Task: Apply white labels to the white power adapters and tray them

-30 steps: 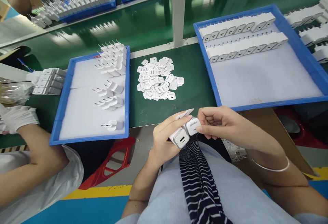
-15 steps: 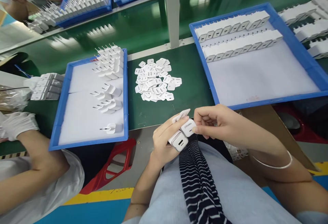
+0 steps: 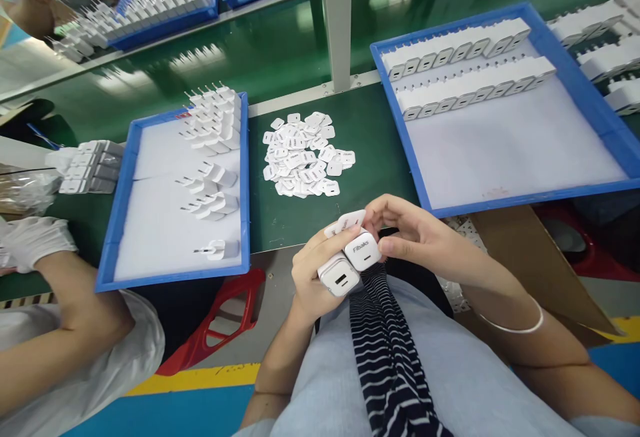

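My left hand (image 3: 309, 265) is closed around two white plug chargers held side by side. The left charger (image 3: 339, 276) shows a dark port and a slot on its end. On the other charger's (image 3: 363, 251) end is a white face plate printed "Fibaks", with one slot. A few loose white face plates (image 3: 346, 222) stick up fanned out from the same hand. My right hand (image 3: 407, 227) grips the Fibaks charger, thumb at its right edge and forefinger near its top. A pile of similar plates (image 3: 300, 157) lies on the green table (image 3: 373, 134).
At left a blue-rimmed tray (image 3: 116, 224) carries several pronged chargers (image 3: 213, 124). The right tray (image 3: 423, 187) has two rows of chargers (image 3: 475, 87). Beside me at left is a co-worker's gloved hand (image 3: 43, 244). A metal post (image 3: 337, 30) stands behind the pile.
Both chargers have shifted slightly left and tilted, so the Fibaks face shows more fully. My right hand has moved up and left, its forefinger now near the charger's top.
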The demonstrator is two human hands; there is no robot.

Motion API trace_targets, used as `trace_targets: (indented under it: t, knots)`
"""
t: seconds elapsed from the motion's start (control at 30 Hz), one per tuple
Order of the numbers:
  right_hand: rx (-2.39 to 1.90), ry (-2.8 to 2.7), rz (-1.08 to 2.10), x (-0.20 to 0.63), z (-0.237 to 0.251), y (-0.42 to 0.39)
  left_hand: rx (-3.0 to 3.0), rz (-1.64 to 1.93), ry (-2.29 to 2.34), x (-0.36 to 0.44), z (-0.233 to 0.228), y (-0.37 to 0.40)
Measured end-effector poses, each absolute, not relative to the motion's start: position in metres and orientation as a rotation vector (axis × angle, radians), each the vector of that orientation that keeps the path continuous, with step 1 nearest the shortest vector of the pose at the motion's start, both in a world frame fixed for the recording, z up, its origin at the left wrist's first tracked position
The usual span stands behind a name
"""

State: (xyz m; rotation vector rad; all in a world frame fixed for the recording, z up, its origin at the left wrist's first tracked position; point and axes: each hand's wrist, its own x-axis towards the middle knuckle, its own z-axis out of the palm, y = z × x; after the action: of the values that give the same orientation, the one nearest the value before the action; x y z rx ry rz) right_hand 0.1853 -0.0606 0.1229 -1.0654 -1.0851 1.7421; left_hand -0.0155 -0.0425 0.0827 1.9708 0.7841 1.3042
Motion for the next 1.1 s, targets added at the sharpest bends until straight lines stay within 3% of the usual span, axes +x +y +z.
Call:
trace_targets:
  t: [0.93,1.1]
  knots:
    - [-1.111,-0.979,1.675,0.159,0.119,-0.064,1.826,1.164,0.826,-0.007,0.091,-0.047]
    - [-0.926,-1.026,1.744,0.17,0.112,-0.064,1.755,1.15,0.896,-0.011,0.092,-0.044]
